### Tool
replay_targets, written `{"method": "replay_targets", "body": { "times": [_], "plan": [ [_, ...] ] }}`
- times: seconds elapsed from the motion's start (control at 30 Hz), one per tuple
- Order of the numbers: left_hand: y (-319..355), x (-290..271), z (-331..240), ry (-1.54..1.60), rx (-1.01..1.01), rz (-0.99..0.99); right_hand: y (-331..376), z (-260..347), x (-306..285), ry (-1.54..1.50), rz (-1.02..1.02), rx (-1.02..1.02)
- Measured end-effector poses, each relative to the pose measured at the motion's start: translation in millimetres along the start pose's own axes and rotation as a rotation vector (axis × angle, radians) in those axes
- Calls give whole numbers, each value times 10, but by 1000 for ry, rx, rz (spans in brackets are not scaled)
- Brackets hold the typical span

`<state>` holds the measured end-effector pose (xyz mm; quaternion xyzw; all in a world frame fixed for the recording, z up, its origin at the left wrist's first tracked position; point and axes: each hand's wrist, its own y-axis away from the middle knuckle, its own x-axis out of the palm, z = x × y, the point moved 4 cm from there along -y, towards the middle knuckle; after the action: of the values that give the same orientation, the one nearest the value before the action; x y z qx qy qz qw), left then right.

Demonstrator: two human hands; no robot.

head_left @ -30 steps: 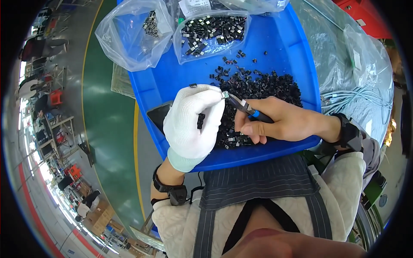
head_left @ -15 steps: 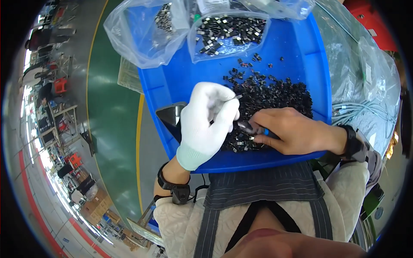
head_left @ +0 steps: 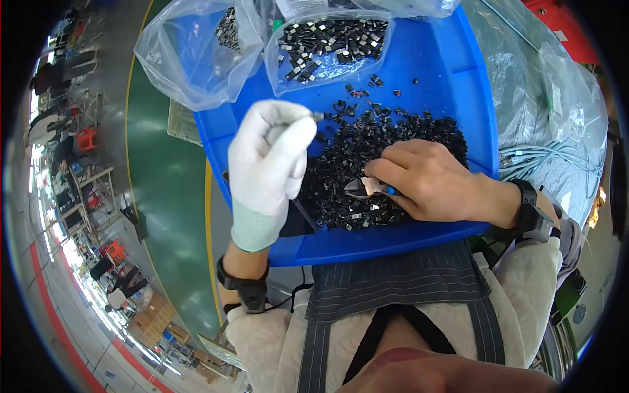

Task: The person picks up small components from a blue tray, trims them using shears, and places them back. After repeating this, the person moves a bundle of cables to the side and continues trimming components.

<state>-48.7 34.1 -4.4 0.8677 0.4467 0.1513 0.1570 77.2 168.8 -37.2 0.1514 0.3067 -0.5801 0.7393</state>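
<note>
My left hand (head_left: pixel 265 167), in a white glove, pinches a small black connector with a metal end (head_left: pixel 321 116) between thumb and forefinger. It hovers over the left part of a blue plastic tray (head_left: pixel 472 75). Bare, my right hand (head_left: pixel 436 187) is wrapped round small cutting pliers (head_left: pixel 358 188) with blue on the handle. Their metal jaws point left, over a heap of small black plastic parts (head_left: pixel 400 137) spread across the tray. A few silvery connectors lie in the heap near the tray's front edge.
At the tray's far side sit a clear bag of black-and-silver connectors (head_left: pixel 327 49) and another clear bag (head_left: pixel 190 65) with small metallic parts. A dark flat device (head_left: pixel 298 221) lies partly under my left hand. Coiled grey cables (head_left: pixel 550 160) lie to the right on plastic wrapping.
My left hand has moved left and away from me with the connector, apart from the pliers. My right hand has shifted slightly left, and the plier jaws now show more plainly.
</note>
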Motion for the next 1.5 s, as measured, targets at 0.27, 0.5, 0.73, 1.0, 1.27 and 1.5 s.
{"method": "replay_targets", "body": {
  "times": [0.27, 0.5, 0.73, 1.0, 1.27, 1.5],
  "plan": [
    [-723, 502, -670, -253, 321, 7, -61, -18, 306, 147, -46, -98],
    [-773, 375, -635, -160, 276, 169, -132, 63, 428, 111, -92, -101],
    [-100, -81, -163, -861, 67, 163, -138, 242, 296, 107, -66, -94],
    [277, 37, -14, -928, -165, 400, -87, 190, 57, 334, -108, 22],
    [185, 113, -347, -1388, 432, 342, -11, 196, -108, 404, -109, 56],
    [-649, -105, -326, -1543, 399, 108, -38, 157, -181, 331, -80, 20]
  ]
}}
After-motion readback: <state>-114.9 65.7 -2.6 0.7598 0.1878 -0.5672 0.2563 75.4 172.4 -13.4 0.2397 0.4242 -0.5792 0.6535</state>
